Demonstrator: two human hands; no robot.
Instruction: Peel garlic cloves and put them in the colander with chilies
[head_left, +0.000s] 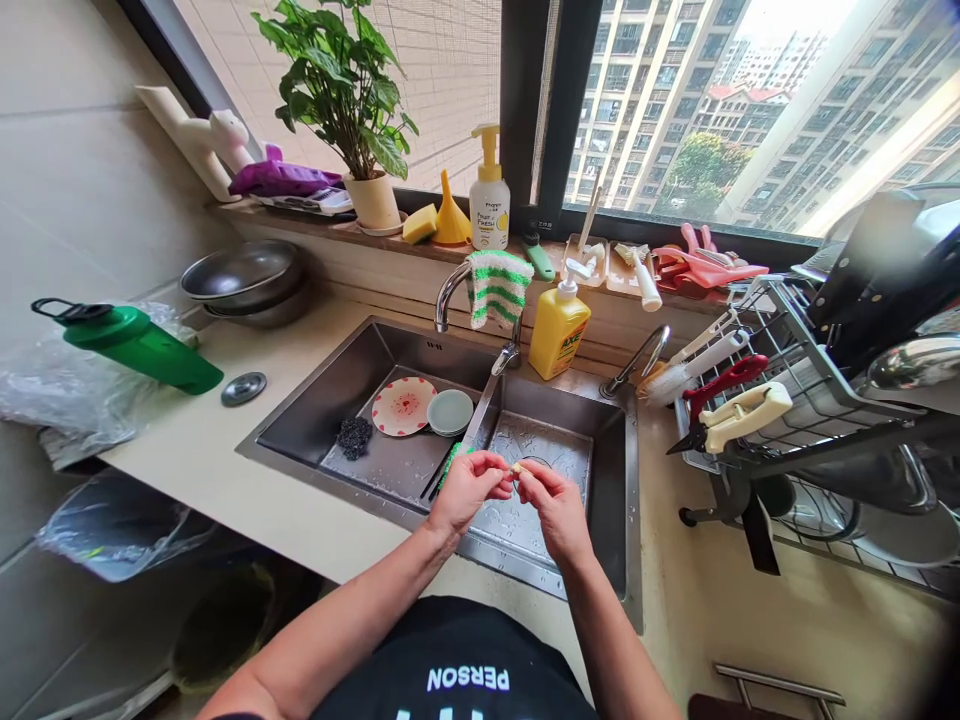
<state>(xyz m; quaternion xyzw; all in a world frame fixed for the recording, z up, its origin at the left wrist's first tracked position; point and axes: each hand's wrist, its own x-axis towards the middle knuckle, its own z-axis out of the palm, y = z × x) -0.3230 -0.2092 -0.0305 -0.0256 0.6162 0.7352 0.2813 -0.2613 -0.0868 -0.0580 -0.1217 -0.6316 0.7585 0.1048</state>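
Observation:
Above the smaller right basin (536, 430), my left hand (465, 492) and my right hand (556, 508) meet fingertip to fingertip. Both are closed in a pinch on a small pale-yellow piece (517, 468), too small to name for certain. In the larger left basin (300, 410) lie a plate with a red pattern (403, 406), a small pale dish (450, 412) and a dark mesh scourer (354, 437). Part of a green scrubber (448, 466) shows beside my left hand. Water drops wet the right basin's floor.
A chrome tap (442, 300) with a striped cloth (499, 285) over it stands behind the basins, beside a yellow soap bottle (559, 330). Right of the sink is a loaded dish rack (780, 330). On the left counter lie a green bottle (142, 345) and a drain plug (244, 388).

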